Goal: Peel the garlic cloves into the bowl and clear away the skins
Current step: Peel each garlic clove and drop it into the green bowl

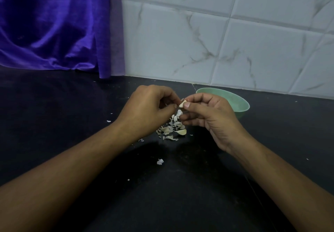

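A pale garlic clove [182, 103] is held in the air between both hands, above the black counter. My right hand [209, 118] pinches it between thumb and forefinger. My left hand [151, 108] has its fingertips curled onto the clove's left end, where a bit of skin sticks up. Directly below lies a pile of papery skins [170, 129], with one unpeeled clove [181, 131] at its right edge. A green bowl [238, 103] stands behind my right hand, partly hidden by it; I cannot see its contents.
A single skin scrap [160, 161] lies nearer to me on the black counter [72, 105], with tiny flakes scattered around. A purple cloth [54, 23] hangs at the back left. A white marbled tile wall [226, 38] rises behind the bowl.
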